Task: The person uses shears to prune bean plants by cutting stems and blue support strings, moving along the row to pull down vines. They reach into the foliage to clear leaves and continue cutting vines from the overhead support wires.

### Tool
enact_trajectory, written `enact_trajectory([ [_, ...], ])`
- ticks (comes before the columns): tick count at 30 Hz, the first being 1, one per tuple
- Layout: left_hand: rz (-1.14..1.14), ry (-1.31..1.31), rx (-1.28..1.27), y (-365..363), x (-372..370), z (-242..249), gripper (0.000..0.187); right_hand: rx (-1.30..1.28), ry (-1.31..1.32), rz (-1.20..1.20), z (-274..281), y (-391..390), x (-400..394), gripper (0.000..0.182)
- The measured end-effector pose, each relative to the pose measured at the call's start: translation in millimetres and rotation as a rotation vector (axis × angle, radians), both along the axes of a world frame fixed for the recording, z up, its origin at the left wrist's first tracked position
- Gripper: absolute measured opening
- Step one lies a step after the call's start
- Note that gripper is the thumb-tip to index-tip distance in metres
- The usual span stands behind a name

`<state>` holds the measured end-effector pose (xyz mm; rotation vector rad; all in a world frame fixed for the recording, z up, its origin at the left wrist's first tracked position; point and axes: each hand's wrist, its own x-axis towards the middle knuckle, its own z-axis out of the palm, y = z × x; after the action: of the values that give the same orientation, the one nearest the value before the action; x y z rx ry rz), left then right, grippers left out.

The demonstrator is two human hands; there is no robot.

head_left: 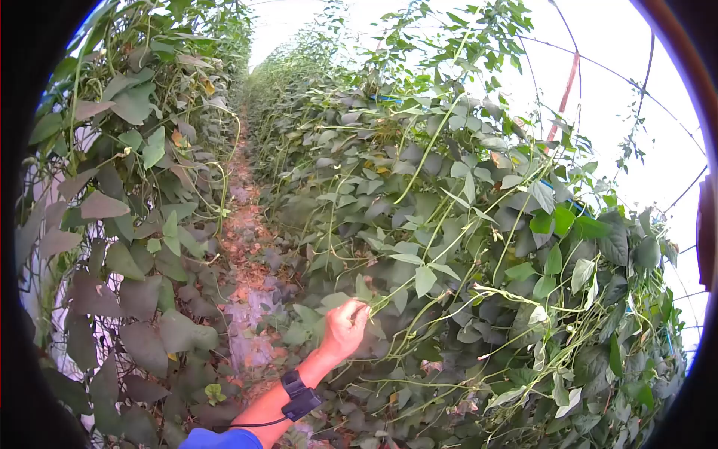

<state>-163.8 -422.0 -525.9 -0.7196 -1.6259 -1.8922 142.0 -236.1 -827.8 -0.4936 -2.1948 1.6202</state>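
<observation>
Green stem, diagonally up and rightward from the left hand.

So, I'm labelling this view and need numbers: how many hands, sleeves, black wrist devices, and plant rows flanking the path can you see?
Hands (left hand): 1
Blue sleeve: 1
Black wrist device: 1
Plant rows flanking the path: 2
Total: 5

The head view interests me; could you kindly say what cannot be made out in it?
In the head view:
Right hand: out of frame.
Left hand: some fingers hidden behind the hand itself.
Blue sleeve: cut off by the bottom edge.
Path: far end too small, closed in by foliage.
</observation>
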Motion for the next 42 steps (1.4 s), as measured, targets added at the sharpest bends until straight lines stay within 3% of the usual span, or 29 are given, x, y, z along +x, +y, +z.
enact_trajectory([
  [1, -0.003, -0.008, -0.003, -2.1, 3.8, -5.5, 0.013, 0.075, 0.089, -0.07, 69.1, -24.1, -29.5, 0.022],
  [3, 0.005, -0.03, -0.044, -4.8, 12.3, -17.2, 0.011, -0.103, 0.151, 0.095, 89.9, -4.1, -68.0, 0.042],
  [5, 0.033, -0.027, -0.093, -9.8, 29.1, -19.7, 0.008, -0.049, 0.185, 0.095, 191.5, -43.9, -97.4, 0.038],
  [7, -0.031, -0.052, -0.158, -12.6, 42.6, -20.2, 0.01, -0.023, 0.16, 0.127, 239.8, -51.2, -120.9, 0.038],
  [11, -0.026, 0.036, -0.14, -5.9, 56.4, -30.4, 0.004, 0.135, 0.287, 0.125, 291.2, -60.5, -155.0, 0.033],
  [16, -0.021, 0.065, -0.138, 0.5, 63.7, -36.7, 0.003, 0.21, 0.167, 0.175, 313.0, -57.2, -168.0, 0.029],
  [25, -0.026, -0.007, -0.18, 12.1, 75.4, -54.7, 0.005, 0.324, 0.165, 0.069, 290.6, -43.0, -172.1, 0.04],
  [29, -0.049, -0.157, -0.241, -7.5, 86.0, -110.1, 0.005, 0.297, 0.164, 0.068, 255.4, -40.3, -164.0, 0.039],
  [31, -0.025, -0.184, -0.302, -19.4, 91.6, -151.2, 0.008, 0.203, 0.02, 0.128, 231.4, -41.2, -153.8, 0.037],
  [34, 0.005, -0.312, -0.494, -42.3, 99.2, -223.2, 0.015, 0.287, 0.019, 0.178, 158.5, -32.0, -146.4, 0.031],
  [36, -0.06, -0.386, -0.899, -58.4, 107.1, -264.4, 0.024, 0.306, -0.048, 0.209, 126.2, -36.8, -132.7, 0.029],
  [37, -0.053, -0.403, -0.903, -64.7, 111.0, -278.4, 0.024, 0.346, -0.087, 0.219, 104.8, -37.1, -126.8, 0.031],
  [39, -0.242, -0.613, -1.284, -74.9, 119.5, -289.5, 0.035, 0.182, -0.143, 0.164, 85.8, -55.9, -109.4, 0.033],
  [40, -0.247, -0.628, -1.28, -76.8, 127.0, -293.2, 0.035, 0.173, -0.198, 0.154, 60.3, -62.5, -95.5, 0.033],
  [41, -0.135, -0.471, -1.099, -77.3, 131.4, -291.4, 0.043, 0.165, -0.244, 0.137, 37.0, -68.2, -83.7, 0.034],
  [42, -0.024, -0.314, -0.915, -78.0, 133.6, -287.6, 0.051, -0.023, -0.335, 0.117, 37.0, -78.8, -76.3, 0.034],
])
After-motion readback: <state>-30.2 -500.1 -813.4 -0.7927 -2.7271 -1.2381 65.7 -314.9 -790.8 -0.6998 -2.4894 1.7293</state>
